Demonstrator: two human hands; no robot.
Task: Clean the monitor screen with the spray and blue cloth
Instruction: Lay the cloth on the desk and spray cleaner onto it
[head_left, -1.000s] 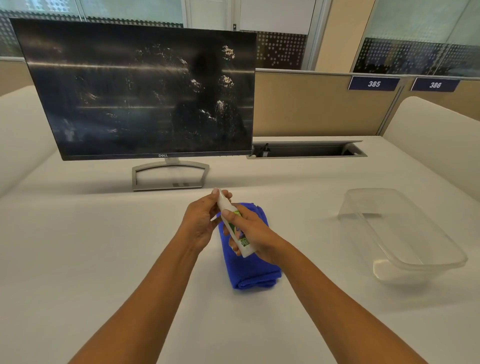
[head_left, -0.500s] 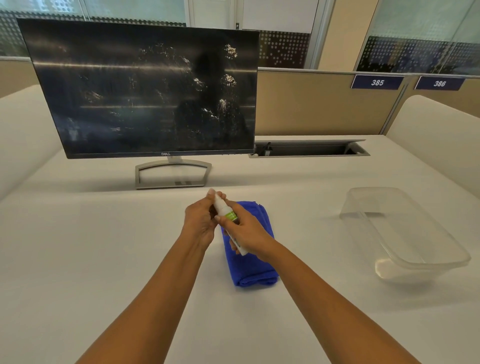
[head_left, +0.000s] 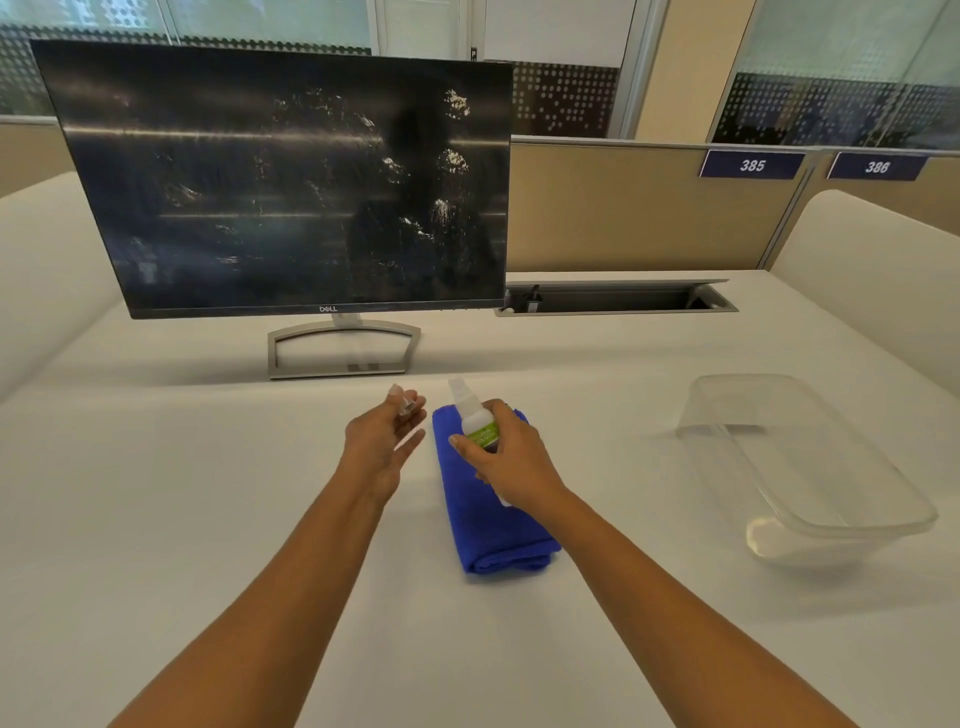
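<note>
- Office cubicle dividers (head_left: 623, 208) in beige stand behind a white tabletop (head_left: 156, 519); two dark-blue number plates reading 385 (head_left: 751, 165) and 386 (head_left: 876, 167) are fixed to the upper edge of the dividers; frosted glass panels rise behind them
- At the back left of the tabletop the monitor (head_left: 291, 182) stands upright on a grey open-frame stand (head_left: 343, 348); its dark screen carries pale smears and specks, thickest toward the right half
- Just right of the monitor's lower corner an open cable slot (head_left: 615, 300) is set into the tabletop
- The blue cloth (head_left: 488, 530) lies folded on the tabletop in front of the monitor stand, long side running away from the person
- The right hand (head_left: 511, 462) is curled around the spray bottle (head_left: 475, 421), a small white bottle with a green label; the bottle tilts up and away, its nozzle pointing toward the monitor; hand and bottle are over the far half of the cloth
- The left hand (head_left: 384, 441) is just left of the cloth, palm turned inward, fingers loosely spread; its fingertips pinch a small clear cap (head_left: 407, 405); it is apart from the bottle
- A clear plastic container (head_left: 810, 467) rests well to the right of the cloth
</note>
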